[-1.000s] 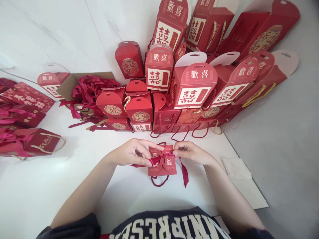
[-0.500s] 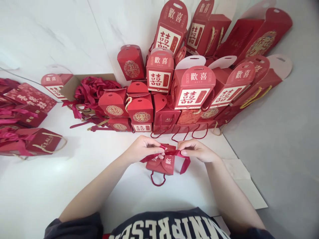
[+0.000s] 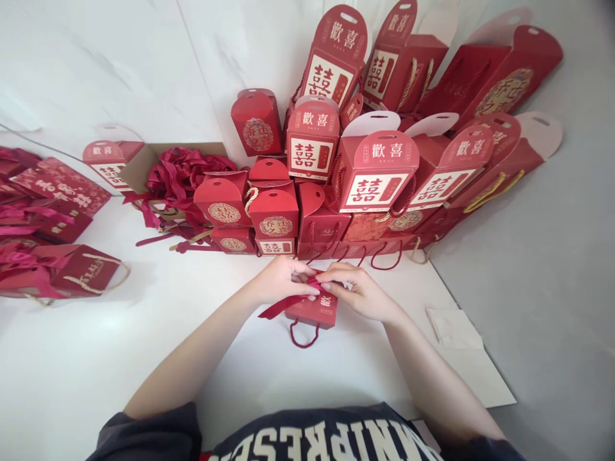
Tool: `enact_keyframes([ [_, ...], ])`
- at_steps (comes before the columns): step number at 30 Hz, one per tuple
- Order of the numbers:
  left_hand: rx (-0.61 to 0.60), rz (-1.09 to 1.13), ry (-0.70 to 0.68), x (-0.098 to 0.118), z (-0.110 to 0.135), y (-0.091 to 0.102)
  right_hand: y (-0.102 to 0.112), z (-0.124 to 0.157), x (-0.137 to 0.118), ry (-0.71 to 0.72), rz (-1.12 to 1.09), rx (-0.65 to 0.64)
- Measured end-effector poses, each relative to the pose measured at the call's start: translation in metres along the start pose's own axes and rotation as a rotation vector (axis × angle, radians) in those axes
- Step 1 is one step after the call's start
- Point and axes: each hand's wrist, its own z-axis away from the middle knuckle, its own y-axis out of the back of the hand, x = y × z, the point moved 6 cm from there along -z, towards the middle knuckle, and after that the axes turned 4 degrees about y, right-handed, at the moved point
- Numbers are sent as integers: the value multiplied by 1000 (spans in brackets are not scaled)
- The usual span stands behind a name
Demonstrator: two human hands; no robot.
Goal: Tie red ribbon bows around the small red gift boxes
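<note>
A small red gift box (image 3: 313, 310) with gold characters and a cord handle stands on the white table (image 3: 144, 358) in front of me. A dark red ribbon (image 3: 283, 304) crosses its top, one end trailing out to the left. My left hand (image 3: 283, 280) is closed, pinching the ribbon over the box. My right hand (image 3: 350, 288) is closed too, its fingertips pinching the ribbon right beside the left hand's. The knot itself is hidden under my fingers.
A big heap of red gift boxes (image 3: 375, 166) is stacked against the wall behind. A cardboard box of loose red ribbons (image 3: 180, 169) sits at the back left. More red bags (image 3: 62, 269) lie at the far left. Folded white paper (image 3: 451, 328) lies at the right.
Both hands have come together over the box top. The ribbon end that hung at the right is drawn in, and the left end now sticks out to the left.
</note>
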Motion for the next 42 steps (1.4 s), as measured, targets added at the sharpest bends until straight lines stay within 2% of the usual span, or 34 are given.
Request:
enact_keyframes([
  [4, -21, -84, -32, 9, 3, -2, -8, -2, -3, 24, 191, 45],
  [9, 33, -239, -68, 17, 6, 2, -3, 1, 4, -57, 141, 215],
  [14, 25, -152, -43, 10, 5, -1, -6, 3, 16, -31, -3, 190],
  [18, 47, 16, -20, 5, 3, -1, -11, 5, 27, -81, -181, 247],
  [23, 38, -2, -25, 8, 4, -3, -17, 4, 28, -101, -288, 265],
  [28, 32, -33, -36, 13, 6, -3, -15, 4, 30, -113, -258, 348],
  [32, 1, -19, -16, 12, 7, -1, -13, 8, 28, -56, -248, 384],
  [38, -8, -18, -19, 11, 5, -1, -18, 9, 22, -17, -185, 340],
  [42, -15, 9, -11, 11, 5, -1, -14, 10, 23, 31, -153, 371],
])
